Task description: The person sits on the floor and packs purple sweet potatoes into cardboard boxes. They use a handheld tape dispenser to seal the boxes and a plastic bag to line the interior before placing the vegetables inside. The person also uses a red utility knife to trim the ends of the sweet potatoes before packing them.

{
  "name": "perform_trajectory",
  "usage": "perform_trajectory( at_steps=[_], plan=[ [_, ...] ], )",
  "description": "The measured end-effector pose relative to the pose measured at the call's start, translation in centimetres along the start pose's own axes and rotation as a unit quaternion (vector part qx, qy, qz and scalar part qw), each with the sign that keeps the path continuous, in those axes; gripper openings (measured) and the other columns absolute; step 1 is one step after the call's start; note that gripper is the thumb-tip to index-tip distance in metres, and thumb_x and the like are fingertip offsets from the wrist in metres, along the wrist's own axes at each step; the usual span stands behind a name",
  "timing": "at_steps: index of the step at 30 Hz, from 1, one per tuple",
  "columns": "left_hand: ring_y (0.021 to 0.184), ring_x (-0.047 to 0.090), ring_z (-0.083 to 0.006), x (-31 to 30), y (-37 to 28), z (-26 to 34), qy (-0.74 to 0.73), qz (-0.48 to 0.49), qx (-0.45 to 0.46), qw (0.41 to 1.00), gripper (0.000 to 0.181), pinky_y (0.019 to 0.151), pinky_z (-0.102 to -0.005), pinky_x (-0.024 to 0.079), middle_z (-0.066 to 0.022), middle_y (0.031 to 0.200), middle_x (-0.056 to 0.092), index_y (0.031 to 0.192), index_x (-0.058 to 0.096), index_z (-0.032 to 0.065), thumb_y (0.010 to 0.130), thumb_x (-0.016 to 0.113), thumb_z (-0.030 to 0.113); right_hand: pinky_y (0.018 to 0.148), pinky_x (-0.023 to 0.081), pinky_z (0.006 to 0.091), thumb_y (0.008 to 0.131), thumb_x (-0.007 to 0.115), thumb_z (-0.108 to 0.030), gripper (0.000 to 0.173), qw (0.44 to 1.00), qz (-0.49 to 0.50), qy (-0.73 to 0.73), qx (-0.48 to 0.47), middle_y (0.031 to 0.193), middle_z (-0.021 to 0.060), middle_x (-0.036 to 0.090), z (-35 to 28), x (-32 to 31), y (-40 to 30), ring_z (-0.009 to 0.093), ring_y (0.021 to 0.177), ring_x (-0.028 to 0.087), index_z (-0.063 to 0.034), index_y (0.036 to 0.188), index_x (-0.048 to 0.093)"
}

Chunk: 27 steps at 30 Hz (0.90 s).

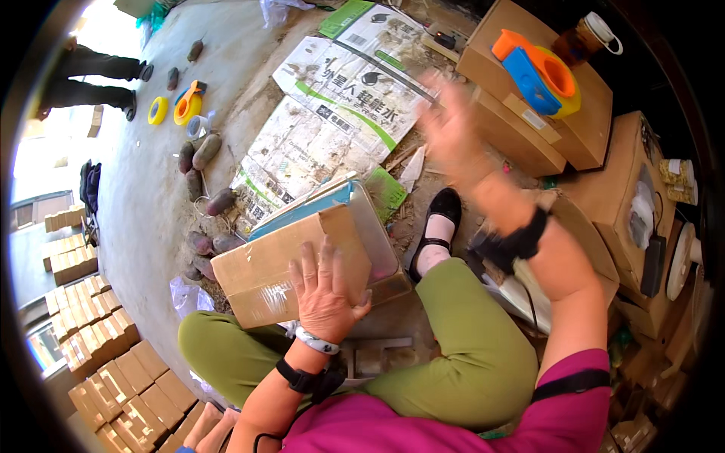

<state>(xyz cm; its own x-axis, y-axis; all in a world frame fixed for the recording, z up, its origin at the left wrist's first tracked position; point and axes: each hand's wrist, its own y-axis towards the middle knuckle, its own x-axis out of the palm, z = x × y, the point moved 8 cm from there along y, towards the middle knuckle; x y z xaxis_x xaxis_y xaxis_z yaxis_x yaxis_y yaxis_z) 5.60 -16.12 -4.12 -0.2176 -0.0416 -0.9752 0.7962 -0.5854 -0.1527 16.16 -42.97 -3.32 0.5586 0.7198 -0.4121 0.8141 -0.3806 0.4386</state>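
Observation:
A small taped cardboard box (283, 260) lies tilted before me, beside a larger carton that holds a plastic-lined or clear-sided container (371, 232) and a blue strip (334, 199). My left hand (325, 300) rests flat on the small box, fingers spread, gripping nothing. Up to the right, my right hand (453, 130) is blurred by motion. Its fingers look extended, and I see nothing held in it. Closest to it on the right is a tape dispenser (535, 73) in blue and orange with yellow tape, on top of a closed carton (589, 107).
Flattened printed cardboard (334, 107) covers the floor ahead. Dark oblong tubers (207, 152), a second tape dispenser (190, 105) and a yellow tape roll (158, 110) lie left. A person's legs (90, 79) stand beyond. Stacked cartons (136, 385) fill the lower left; a lidded jar (586, 37) stands right.

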Motion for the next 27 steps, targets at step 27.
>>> perform_trajectory(
  at_steps=[27],
  plan=[
    [0.138,0.022,-0.0291,-2.1,-3.2,-5.7,-0.101,0.013,-0.011,0.995,0.098,0.111,-0.0549,0.011,-0.0143,0.147,0.029,0.141,0.028,0.0015,0.070,0.064,0.059,0.085,0.046,0.0306,0.095,0.046,-0.039,0.045,0.832,-0.484,0.182,0.199,0.099,0.0160,0.067,-6.6,18.1,-6.1,0.023,0.093,0.062,0.0007,0.107,0.064]
  ],
)
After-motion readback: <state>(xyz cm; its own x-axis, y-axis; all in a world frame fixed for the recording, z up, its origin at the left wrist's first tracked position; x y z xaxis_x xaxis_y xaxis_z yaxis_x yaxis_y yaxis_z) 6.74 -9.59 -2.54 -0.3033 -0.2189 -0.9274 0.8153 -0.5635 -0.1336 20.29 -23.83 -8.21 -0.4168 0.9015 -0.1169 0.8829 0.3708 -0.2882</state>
